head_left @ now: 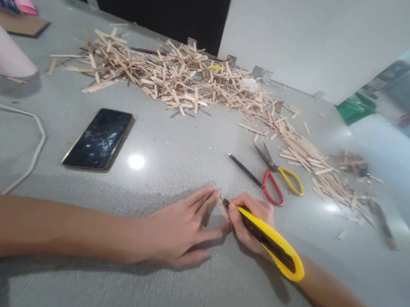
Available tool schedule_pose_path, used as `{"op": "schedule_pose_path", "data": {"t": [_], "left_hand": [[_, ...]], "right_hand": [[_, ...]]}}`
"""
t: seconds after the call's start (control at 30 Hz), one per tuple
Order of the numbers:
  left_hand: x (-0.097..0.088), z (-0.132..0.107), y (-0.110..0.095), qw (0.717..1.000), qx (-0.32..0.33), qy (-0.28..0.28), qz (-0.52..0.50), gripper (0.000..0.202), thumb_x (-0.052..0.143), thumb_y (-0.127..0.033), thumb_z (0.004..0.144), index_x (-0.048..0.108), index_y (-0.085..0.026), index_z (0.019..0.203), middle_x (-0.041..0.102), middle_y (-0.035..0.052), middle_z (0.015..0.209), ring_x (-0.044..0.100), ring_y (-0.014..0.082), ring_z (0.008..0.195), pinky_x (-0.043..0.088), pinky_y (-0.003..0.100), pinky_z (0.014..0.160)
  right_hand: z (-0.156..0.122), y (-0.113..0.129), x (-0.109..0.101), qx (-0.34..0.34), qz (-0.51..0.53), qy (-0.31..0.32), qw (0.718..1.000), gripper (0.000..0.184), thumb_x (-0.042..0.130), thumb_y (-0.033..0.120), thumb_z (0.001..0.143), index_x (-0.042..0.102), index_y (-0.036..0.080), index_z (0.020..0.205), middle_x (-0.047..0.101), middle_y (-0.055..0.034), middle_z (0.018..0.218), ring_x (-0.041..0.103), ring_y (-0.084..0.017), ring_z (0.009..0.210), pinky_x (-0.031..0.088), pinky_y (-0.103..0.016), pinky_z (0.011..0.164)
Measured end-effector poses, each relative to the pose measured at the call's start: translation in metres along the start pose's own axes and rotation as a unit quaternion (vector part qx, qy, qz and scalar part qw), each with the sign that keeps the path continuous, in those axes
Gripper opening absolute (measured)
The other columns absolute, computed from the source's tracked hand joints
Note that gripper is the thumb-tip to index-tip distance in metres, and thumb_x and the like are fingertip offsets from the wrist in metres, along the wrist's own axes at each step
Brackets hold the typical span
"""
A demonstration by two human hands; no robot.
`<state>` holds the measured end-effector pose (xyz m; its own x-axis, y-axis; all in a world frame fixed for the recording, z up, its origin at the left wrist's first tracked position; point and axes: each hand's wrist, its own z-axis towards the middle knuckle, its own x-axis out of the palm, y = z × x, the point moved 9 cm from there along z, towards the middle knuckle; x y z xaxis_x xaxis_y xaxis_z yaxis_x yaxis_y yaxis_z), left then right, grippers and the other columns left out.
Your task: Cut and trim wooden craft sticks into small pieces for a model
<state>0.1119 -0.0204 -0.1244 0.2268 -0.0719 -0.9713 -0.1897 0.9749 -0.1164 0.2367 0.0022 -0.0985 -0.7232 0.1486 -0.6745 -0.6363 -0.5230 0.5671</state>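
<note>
My right hand (pixel 250 225) is closed around a yellow utility knife (pixel 272 242), its tip pointing at a small wooden stick (pixel 222 208) on the grey table (pixel 149 292). My left hand (pixel 183 229) lies flat with fingers stretched out, fingertips pressing down beside and on that stick. Both hands meet near the table's middle front.
A large heap of wooden sticks (pixel 171 76) spreads across the back and trails to the right. Red-and-yellow scissors (pixel 277 179) and a black pen (pixel 244 170) lie just beyond my hands. A dark phone (pixel 99 139) and a white cable (pixel 28 143) lie to the left.
</note>
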Motion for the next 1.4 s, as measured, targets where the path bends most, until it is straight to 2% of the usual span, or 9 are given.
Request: {"op": "schedule_pose_path", "data": {"t": [0.27, 0.43, 0.67, 0.93, 1.07, 1.27, 1.4], "left_hand": [[-0.0001, 0.0006, -0.0001, 1.0, 0.0, 0.007, 0.003, 0.056, 0.056, -0.051, 0.104, 0.053, -0.014, 0.146, 0.047, 0.0326, 0.159, 0.037, 0.0518, 0.153, 0.029, 0.064, 0.127], [0.0007, 0.0004, 0.0001, 1.0, 0.001, 0.001, -0.007, 0.048, 0.058, -0.05, 0.103, 0.06, -0.016, 0.137, 0.045, 0.0315, 0.161, 0.038, 0.0527, 0.153, 0.028, 0.067, 0.126], [0.0012, 0.001, -0.0002, 1.0, -0.003, 0.007, -0.015, 0.045, 0.058, -0.05, 0.103, 0.062, -0.016, 0.133, 0.04, 0.0296, 0.165, 0.035, 0.0518, 0.154, 0.025, 0.065, 0.128], [0.0015, 0.0001, 0.0028, 1.0, -0.017, 0.017, -0.016, 0.052, 0.059, -0.056, 0.101, 0.06, -0.019, 0.139, 0.045, 0.0281, 0.162, 0.036, 0.0526, 0.154, 0.028, 0.066, 0.125], [0.0014, 0.0002, 0.0022, 1.0, -0.016, 0.014, -0.006, 0.05, 0.06, -0.054, 0.101, 0.062, -0.018, 0.137, 0.049, 0.0266, 0.161, 0.039, 0.0504, 0.153, 0.027, 0.065, 0.126], [0.0002, 0.0018, 0.0025, 1.0, -0.015, 0.007, 0.001, 0.049, 0.061, -0.048, 0.101, 0.06, -0.018, 0.139, 0.047, 0.0269, 0.162, 0.043, 0.0483, 0.152, 0.025, 0.064, 0.127], [-0.0001, 0.0016, 0.0021, 1.0, -0.015, 0.005, 0.014, 0.047, 0.061, -0.047, 0.1, 0.061, -0.019, 0.138, 0.053, 0.0246, 0.158, 0.044, 0.048, 0.151, 0.028, 0.064, 0.126]], "right_hand": [[0.0032, -0.0053, 0.0022, 0.039, 0.012, 0.007, 0.999, 0.012, 0.062, 0.019, 0.098, 0.065, 0.021, 0.087, 0.064, 0.0046, 0.063, 0.056, -0.008, 0.049, 0.043, -0.021, 0.052], [0.0039, -0.0048, 0.0032, 0.039, 0.02, 0.01, 0.999, 0.013, 0.063, 0.019, 0.098, 0.064, 0.02, 0.086, 0.063, 0.0049, 0.063, 0.055, -0.008, 0.049, 0.042, -0.021, 0.052], [0.0043, -0.0041, 0.0044, 0.033, 0.023, 0.012, 0.999, 0.013, 0.062, 0.019, 0.099, 0.063, 0.02, 0.087, 0.06, 0.0054, 0.063, 0.052, -0.008, 0.049, 0.042, -0.021, 0.052], [0.0052, -0.0015, 0.0089, 0.018, 0.038, 0.05, 0.998, 0.017, 0.056, 0.018, 0.102, 0.057, 0.022, 0.085, 0.056, 0.0057, 0.063, 0.052, -0.009, 0.049, 0.042, -0.022, 0.052], [0.0075, 0.0017, 0.0086, 0.008, 0.043, 0.061, 0.997, 0.02, 0.055, 0.016, 0.1, 0.053, 0.022, 0.081, 0.051, 0.0068, 0.061, 0.049, -0.008, 0.048, 0.04, -0.022, 0.052], [0.0066, -0.0001, 0.009, 0.008, 0.045, 0.059, 0.997, 0.021, 0.055, 0.018, 0.1, 0.05, 0.023, 0.079, 0.054, 0.0057, 0.062, 0.05, -0.009, 0.048, 0.04, -0.023, 0.052], [0.0049, -0.0004, 0.0089, 0.009, 0.044, 0.058, 0.997, 0.021, 0.055, 0.017, 0.099, 0.05, 0.023, 0.079, 0.055, 0.0059, 0.062, 0.051, -0.009, 0.048, 0.041, -0.023, 0.052]]}}
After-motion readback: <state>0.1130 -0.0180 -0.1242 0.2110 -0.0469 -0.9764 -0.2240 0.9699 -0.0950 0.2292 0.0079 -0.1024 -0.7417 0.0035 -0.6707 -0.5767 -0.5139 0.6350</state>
